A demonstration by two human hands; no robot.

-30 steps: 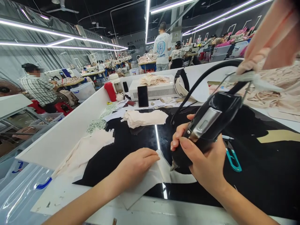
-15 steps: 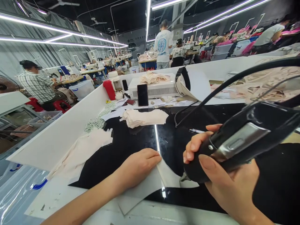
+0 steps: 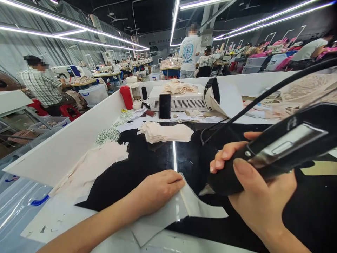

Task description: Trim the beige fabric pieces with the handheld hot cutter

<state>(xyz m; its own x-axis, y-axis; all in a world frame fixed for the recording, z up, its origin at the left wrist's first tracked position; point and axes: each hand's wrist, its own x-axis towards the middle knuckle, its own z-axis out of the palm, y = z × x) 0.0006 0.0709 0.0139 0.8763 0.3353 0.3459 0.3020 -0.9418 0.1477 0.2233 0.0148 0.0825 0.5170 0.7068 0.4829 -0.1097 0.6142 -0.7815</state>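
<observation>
- Right hand (image 3: 259,186) grips the black handheld tool (image 3: 279,151), its tip just above or on the black tabletop (image 3: 155,158)
- Left hand (image 3: 158,191) presses the pale fabric piece (image 3: 195,202) flat

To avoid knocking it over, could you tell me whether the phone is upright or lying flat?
Upright: the phone stands on its short edge before the white vented box, dark face forward.

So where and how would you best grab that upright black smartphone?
I'd pinch its two long side edges, coming from the person's side: the upright black smartphone is thin and flat, its back toward the white slotted box.
</observation>
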